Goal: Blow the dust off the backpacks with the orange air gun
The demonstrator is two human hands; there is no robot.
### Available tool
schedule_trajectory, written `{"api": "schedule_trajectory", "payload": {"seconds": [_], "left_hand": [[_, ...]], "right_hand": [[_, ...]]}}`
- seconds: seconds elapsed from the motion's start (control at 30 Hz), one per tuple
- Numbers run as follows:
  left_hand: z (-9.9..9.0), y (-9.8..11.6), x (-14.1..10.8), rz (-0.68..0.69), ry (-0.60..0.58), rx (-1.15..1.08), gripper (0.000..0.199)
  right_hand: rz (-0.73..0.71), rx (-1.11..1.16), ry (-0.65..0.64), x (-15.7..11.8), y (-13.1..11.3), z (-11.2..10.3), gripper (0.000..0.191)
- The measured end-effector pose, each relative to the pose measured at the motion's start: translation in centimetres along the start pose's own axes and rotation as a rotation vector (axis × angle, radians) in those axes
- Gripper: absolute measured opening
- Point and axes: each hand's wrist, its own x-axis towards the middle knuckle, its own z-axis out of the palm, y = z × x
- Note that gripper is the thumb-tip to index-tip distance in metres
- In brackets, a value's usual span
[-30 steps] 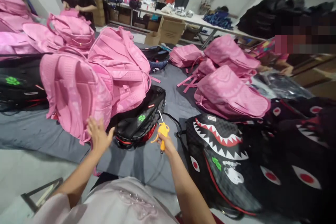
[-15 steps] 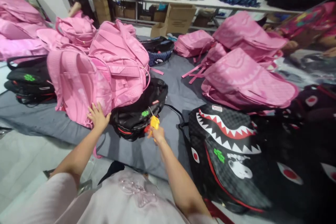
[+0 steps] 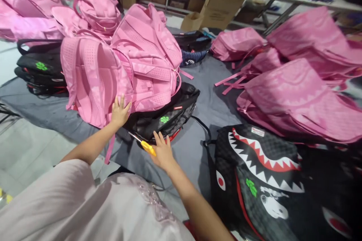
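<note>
While the yellow tool [image 3: 148, 148] rests within the right hand [image 3: 164, 155], its tip aimed at ten o'clock, I see that hand's fingers stretched toward the black bag [image 3: 166, 118] at twelve. At ten, the left hand [image 3: 120, 114] lies spread against a pink backpack [image 3: 94, 77]; a second pink backpack [image 3: 154, 67] overhangs the black bag. A shark-mouthed bag [image 3: 263, 169] sits at four; its white label [image 3: 258, 131] I can't read.

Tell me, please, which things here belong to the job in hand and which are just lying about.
Likely in the job:
yellow tool, at the right hand
pink backpack, at the left hand
black backpack, near both

Seemingly lying about:
shark-mouth backpack
cardboard box
</note>
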Motion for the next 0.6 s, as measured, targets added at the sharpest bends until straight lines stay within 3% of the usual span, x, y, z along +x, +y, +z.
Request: {"api": "schedule_trajectory", "payload": {"seconds": [0.07,0.17,0.3,0.43,0.6], "left_hand": [[0.0,-1.1,0.6,0.025,-0.003,0.002,0.062],[0.3,-1.5,1.6,0.015,0.006,-0.015,0.063],[0.9,-1.1,3.1,0.027,-0.023,-0.079,0.062],[0.7,-1.4,4.7,0.041,-0.028,-0.157,0.06],[0.2,-1.7,7.9,-0.01,0.02,-0.234,0.06]], "right_hand": [[-0.089,-0.214,-0.118,3.3,-0.9,0.0,0.024],[-0.205,-0.329,-0.226,7.2,-1.7,0.5,0.03],[-0.035,-0.37,-0.357,9.6,-2.5,0.5,0.038],[0.091,-0.459,-0.277,6.4,-2.1,-1.0,0.029],[0.315,-0.407,-0.117,-4.0,-1.0,-1.7,0.023]]}}
